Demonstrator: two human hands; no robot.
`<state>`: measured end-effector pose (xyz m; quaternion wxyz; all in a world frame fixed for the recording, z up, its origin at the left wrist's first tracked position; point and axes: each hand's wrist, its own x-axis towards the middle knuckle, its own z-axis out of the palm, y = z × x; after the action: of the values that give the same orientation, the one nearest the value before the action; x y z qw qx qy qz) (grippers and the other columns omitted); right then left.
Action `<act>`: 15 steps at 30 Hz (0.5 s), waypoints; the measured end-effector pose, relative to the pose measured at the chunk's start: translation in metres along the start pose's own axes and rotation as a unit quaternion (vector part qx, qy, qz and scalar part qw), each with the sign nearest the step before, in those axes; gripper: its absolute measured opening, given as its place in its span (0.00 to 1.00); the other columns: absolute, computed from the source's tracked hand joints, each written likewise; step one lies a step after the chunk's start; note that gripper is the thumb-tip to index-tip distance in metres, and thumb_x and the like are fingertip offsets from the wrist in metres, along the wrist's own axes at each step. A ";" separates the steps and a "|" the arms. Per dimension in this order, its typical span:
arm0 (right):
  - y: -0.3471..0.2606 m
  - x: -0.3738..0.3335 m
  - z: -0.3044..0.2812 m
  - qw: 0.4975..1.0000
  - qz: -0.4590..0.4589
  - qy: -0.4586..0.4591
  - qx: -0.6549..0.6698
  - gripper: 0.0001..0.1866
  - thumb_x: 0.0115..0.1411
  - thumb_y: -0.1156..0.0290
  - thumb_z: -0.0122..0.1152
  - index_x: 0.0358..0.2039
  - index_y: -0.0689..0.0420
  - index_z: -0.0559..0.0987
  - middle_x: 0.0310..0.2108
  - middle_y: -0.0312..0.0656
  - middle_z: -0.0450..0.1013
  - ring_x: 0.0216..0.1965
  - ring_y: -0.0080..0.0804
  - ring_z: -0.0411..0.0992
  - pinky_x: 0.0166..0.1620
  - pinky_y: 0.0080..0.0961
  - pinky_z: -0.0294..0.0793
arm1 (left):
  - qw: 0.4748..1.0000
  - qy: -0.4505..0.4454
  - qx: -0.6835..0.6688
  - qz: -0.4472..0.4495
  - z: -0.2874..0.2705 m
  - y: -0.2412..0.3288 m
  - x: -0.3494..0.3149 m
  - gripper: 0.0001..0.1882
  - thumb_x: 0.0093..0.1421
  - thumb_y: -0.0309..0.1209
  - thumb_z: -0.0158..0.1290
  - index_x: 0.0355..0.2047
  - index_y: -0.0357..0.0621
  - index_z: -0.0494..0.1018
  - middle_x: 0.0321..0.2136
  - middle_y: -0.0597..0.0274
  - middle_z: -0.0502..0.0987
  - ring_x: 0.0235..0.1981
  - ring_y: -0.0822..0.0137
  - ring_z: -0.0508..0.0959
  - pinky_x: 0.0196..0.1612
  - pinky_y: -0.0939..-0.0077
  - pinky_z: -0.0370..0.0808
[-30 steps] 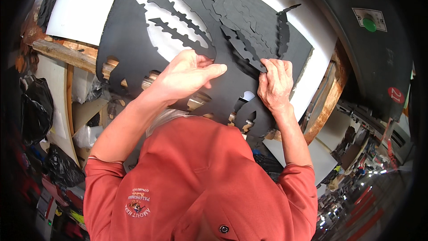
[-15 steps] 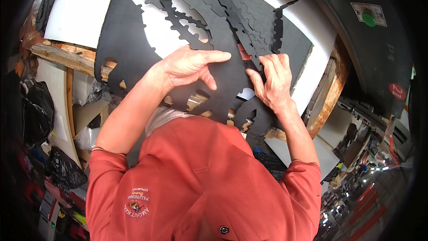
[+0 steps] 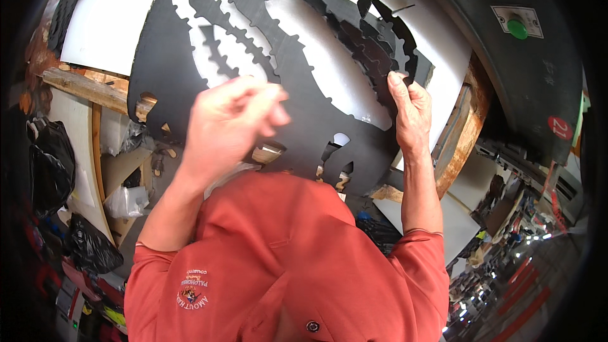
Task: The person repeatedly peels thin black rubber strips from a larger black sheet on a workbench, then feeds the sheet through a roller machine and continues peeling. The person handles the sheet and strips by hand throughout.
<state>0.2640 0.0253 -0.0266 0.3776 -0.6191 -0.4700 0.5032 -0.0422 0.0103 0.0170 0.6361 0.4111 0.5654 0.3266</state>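
Observation:
A large dark sheet (image 3: pixel 161 57) with long notched cut-outs lies in front of me over a white surface. Between thumb and fingers, my right hand (image 3: pixel 413 114) grips a bundle of dark notched strips (image 3: pixel 373 54), which lean up and away over the sheet's right side. My left hand (image 3: pixel 228 123) is raised above the sheet with fingers curled, smeared by motion. A blurred dark notched strip (image 3: pixel 217 54) runs up from behind its fingers, seemingly held there. Another narrow notched band (image 3: pixel 250 50) lies between the cut-outs at the left.
A dark machine body (image 3: pixel 500 69) with a green button (image 3: pixel 517 28) stands at the right. Wooden beams (image 3: pixel 88 92) edge the work surface. Black plastic bags (image 3: pixel 54 161) hang at the left. A cluttered area (image 3: pixel 506 240) lies at the lower right.
My right hand has moved right, lifting the notched strips and baring a long white opening in the sheet. My left hand has moved left and down toward me, its fingers now curled.

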 end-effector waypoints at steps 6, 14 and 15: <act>-0.014 -0.008 0.019 0.989 0.016 -0.132 0.062 0.11 0.75 0.65 0.64 0.41 0.59 0.87 0.32 0.24 0.76 0.34 0.12 0.67 0.38 0.16 0.68 | 0.991 -0.099 -0.081 0.050 0.072 -0.003 0.027 0.27 0.70 0.31 0.63 0.65 0.33 0.71 0.48 0.52 0.82 0.47 0.69 0.83 0.52 0.73 0.81; -0.006 -0.008 0.035 0.990 0.003 -0.115 0.076 0.13 0.75 0.64 0.64 0.36 0.61 0.84 0.27 0.24 0.72 0.31 0.14 0.65 0.35 0.20 0.67 | 0.993 -0.045 -0.062 0.091 0.069 -0.016 0.044 0.16 0.72 0.30 0.59 0.55 0.32 0.79 0.38 0.57 0.86 0.35 0.77 0.81 0.40 0.78 0.81; -0.007 -0.009 0.037 0.991 0.004 -0.117 0.070 0.13 0.75 0.65 0.64 0.35 0.61 0.84 0.27 0.25 0.71 0.31 0.14 0.65 0.34 0.21 0.67 | 0.992 -0.047 -0.070 0.095 0.067 -0.016 0.045 0.16 0.72 0.30 0.59 0.55 0.32 0.80 0.38 0.58 0.86 0.35 0.77 0.81 0.41 0.78 0.81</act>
<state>0.2262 0.0183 -0.0256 0.3604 -0.5295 -0.4719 0.6059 0.0299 0.0320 -0.0160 0.6552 0.4323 0.4690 0.4047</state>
